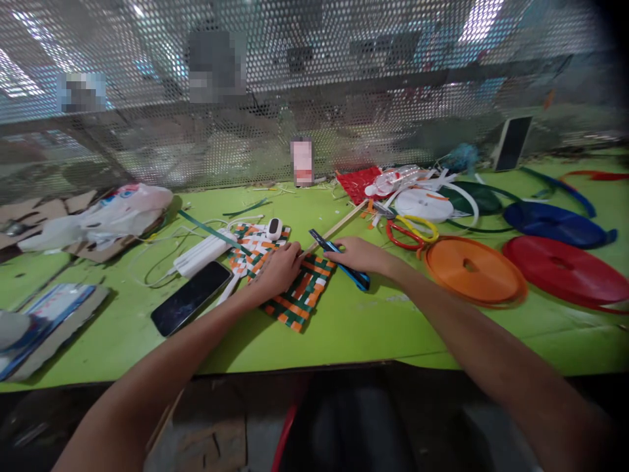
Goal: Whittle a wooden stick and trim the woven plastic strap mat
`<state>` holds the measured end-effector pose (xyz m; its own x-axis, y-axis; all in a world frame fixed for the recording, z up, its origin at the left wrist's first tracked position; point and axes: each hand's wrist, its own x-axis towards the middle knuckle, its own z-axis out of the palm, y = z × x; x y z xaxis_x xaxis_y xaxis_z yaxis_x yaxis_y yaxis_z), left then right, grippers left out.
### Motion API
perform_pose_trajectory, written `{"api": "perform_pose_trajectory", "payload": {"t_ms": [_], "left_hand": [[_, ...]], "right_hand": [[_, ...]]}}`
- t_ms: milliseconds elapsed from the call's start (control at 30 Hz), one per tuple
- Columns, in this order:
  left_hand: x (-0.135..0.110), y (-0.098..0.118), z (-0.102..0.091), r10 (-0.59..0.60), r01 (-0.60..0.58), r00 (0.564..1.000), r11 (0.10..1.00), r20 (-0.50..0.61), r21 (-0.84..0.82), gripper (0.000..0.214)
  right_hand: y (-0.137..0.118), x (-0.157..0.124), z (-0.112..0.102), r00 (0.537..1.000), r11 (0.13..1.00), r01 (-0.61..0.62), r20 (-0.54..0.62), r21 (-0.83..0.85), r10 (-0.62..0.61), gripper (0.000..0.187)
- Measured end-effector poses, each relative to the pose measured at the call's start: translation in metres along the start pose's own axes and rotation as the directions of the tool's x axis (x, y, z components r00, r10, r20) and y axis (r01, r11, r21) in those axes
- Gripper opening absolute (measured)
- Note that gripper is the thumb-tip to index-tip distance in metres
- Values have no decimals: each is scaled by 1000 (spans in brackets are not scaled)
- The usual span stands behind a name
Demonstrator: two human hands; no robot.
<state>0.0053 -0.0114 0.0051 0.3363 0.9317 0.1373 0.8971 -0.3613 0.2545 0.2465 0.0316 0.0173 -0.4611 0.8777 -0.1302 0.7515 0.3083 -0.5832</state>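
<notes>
A woven mat [295, 298] of orange, green and white strips lies on the green table [354, 328]. My left hand [278, 269] presses down on the mat, fingers curled together. My right hand [361, 255] is closed round a blue-handled pair of scissors [339, 257] whose dark blades point up and left over the mat's edge. A thin wooden stick [337, 227] runs diagonally beside the blades.
A dark phone [191, 298], white power bank [201, 254] and cables lie left of the mat. At right lie orange [474, 270], red [565, 272] and blue [553, 224] strap rolls, a white roll [423, 204] and red-yellow scissors [410, 233]. A perforated metal screen [314, 85] backs the table.
</notes>
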Motion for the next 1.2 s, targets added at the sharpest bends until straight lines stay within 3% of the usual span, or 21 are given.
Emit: {"api": "perform_pose_trajectory", "payload": {"t_ms": [367,600,900,1200], "left_hand": [[3,0,0,6,-5,999,1000,34,-25,16],[2,-1,3,23,-24,1000,1000,19,11,18],[1,-12,13,94,-91,995,993,-42,69,18],[-1,-1,3,38,-37,999,999,-18,9,21]], "right_hand": [[-3,-2,-1,1000,1000,4,13,9,-4,37],[-6,-7,-10,996,999,-27,90,18,25,45],[-6,-4,1,1000,998,-13,14,66,12,54],[-7,-6,-12,993,998,-46,109,47,41,58]]}}
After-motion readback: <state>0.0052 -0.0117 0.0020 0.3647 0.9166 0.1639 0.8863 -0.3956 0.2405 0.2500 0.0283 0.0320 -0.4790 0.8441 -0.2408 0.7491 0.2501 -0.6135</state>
